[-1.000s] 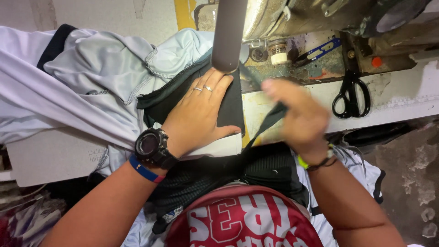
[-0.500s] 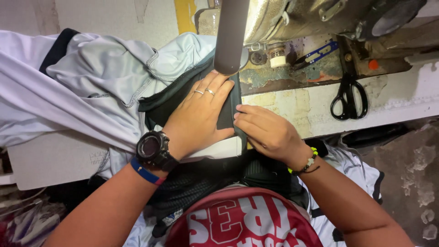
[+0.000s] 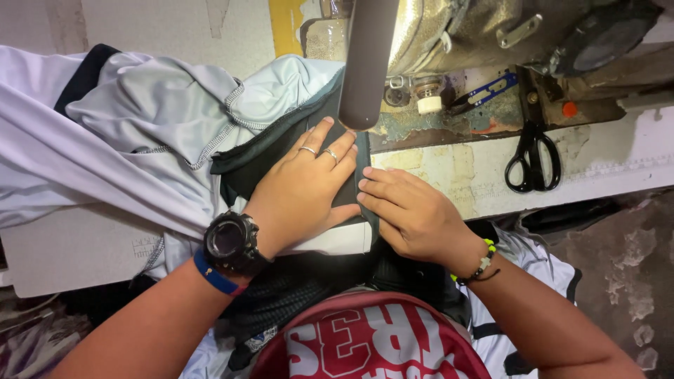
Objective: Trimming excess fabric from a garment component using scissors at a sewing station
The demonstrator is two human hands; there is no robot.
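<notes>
Left hand (image 3: 305, 193) fingers spread flat on dark fabric (image 3: 256, 163); right hand (image 3: 411, 214) fingers seemingly pinch its edge.

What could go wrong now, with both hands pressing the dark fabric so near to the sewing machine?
1. The left hand lies flat on the dark fabric, fingertips close to the machine head; a finger might get caught, though the needle is hidden.
2. The right hand pinches only the fabric edge, so the edge may slip.
3. The bunched white garment beside it might drag the piece sideways.
</notes>
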